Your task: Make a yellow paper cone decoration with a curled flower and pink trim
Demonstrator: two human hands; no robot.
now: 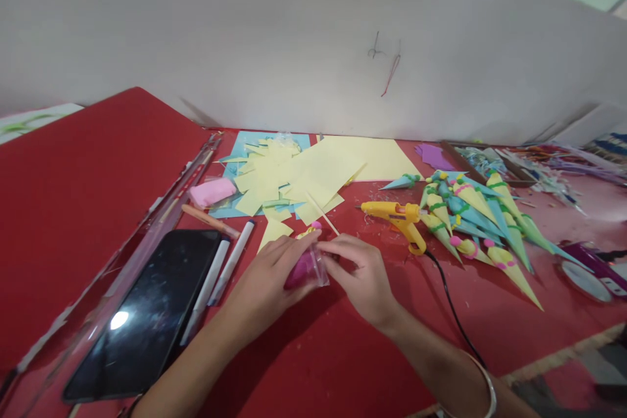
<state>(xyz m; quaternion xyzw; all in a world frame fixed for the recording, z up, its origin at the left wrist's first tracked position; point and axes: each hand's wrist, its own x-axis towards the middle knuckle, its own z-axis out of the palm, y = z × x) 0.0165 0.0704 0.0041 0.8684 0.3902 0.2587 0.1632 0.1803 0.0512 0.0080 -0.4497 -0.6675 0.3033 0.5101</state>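
My left hand (264, 274) is closed around a small clear plastic packet with magenta, clay-like stuff (302, 269) inside. At the packet's right edge, my right hand (362, 274) has thumb and forefinger pinched together on the plastic. Just beyond my fingers shows a yellow piece with a pink ball on it (316, 226), partly hidden by my left hand. A thin pale stick (322, 213) lies past my right fingertips, near the cut yellow paper (326, 170).
A yellow glue gun (399, 214) lies right of my hands, its cord running toward me. Several decorated paper cones (470, 215) are heaped farther right. Left are a phone (151, 307), white markers (232, 261) and a pink packet (212, 192). A purple device (595, 268) sits far right.
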